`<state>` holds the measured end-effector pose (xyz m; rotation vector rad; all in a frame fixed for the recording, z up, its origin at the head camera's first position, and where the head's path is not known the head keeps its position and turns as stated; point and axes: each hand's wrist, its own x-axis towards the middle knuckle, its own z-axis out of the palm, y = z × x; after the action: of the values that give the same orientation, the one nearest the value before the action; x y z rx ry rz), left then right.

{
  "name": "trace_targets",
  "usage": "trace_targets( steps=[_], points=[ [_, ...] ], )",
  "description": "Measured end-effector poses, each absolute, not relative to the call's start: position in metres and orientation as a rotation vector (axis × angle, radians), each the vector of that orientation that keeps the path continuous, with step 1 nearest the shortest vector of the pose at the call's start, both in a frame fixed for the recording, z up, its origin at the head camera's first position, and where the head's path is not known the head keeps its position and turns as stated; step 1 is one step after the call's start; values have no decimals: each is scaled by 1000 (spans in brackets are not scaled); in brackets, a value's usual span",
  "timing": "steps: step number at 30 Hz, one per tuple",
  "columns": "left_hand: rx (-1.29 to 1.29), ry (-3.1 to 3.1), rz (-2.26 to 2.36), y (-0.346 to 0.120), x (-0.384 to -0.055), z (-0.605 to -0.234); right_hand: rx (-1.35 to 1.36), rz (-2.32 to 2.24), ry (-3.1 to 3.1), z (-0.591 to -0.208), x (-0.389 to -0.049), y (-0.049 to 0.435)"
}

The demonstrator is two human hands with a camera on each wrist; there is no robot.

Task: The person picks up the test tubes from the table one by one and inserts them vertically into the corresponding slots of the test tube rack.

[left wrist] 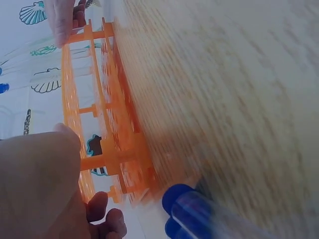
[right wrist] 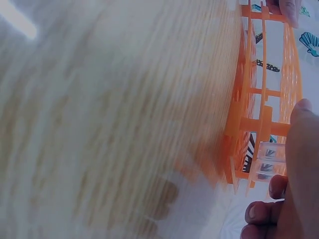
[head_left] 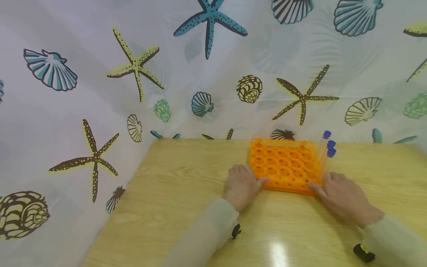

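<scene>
An orange test tube rack (head_left: 283, 163) with rows of round holes stands on the wooden table. My left hand (head_left: 241, 185) grips its front left corner, thumb along the front edge and fingers by the left side. At the front right corner my right hand (head_left: 347, 196) holds it the same way. Three clear tubes with blue caps (head_left: 331, 152) stand upright along the rack's right end; the right hand partly hides their lower parts. In the right wrist view, clear tube bottoms (right wrist: 269, 162) show between the rack's tiers, beside the curled fingers (right wrist: 261, 213).
Blue caps (left wrist: 178, 198) on clear tubes appear close to the camera low in the left wrist view. A pale curtain (head_left: 186, 74) printed with starfish and shells hangs behind and left of the table (head_left: 173, 193). Dark devices (head_left: 363, 253) sit at both wrists.
</scene>
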<state>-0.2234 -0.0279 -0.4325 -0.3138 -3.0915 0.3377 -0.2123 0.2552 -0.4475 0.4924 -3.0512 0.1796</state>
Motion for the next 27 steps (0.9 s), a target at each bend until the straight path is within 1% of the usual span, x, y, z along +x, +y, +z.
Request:
trace_targets(
  steps=[8, 15, 21, 27],
  points=[
    [-326, -3247, -141, -43, -227, -424, 475, 222, -3073, -445, -211, 254],
    [-438, -3252, -490, -71, -224, -409, 465, 188, -3084, -445, -208, 256],
    [-487, -3229, -763, -106, -214, -400, 462, 187, -3074, -445, -208, 256],
    [-422, -3286, -893, -131, -194, -406, 467, 186, -3049, -446, -208, 257]
  ],
)
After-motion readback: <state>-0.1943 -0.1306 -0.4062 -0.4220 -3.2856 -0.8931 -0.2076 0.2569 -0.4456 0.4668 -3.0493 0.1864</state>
